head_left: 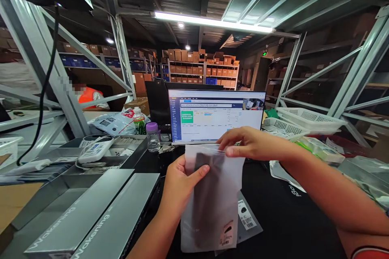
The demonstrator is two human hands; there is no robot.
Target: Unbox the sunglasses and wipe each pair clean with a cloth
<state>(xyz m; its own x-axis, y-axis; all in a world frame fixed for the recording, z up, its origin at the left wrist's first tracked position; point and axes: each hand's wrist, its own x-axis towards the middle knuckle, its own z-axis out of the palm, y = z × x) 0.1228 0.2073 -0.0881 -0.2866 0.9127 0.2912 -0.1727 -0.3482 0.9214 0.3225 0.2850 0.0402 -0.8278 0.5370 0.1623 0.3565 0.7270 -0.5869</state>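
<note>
My left hand (185, 184) grips a frosted plastic zip bag (225, 198) by its left side, thumb across the front. A long dark item shows dimly through the plastic; its kind I cannot make out. At the bag's top edge, my right hand (246, 143) pinches the opening strip between thumb and fingers. The bag stands nearly upright, with a small printed label (226, 232) at its lower right. Behind it, a second clear bag with a white barcode label (245, 214) lies on the black desk mat (291, 226).
A lit monitor (212, 117) stands behind my hands. Two grey boxes (118, 210) lie at left, beside trays holding a white device (96, 149). A purple-capped bottle (152, 137) stands near the monitor. White baskets (310, 118) are at right. Farther left is a person in orange (89, 96).
</note>
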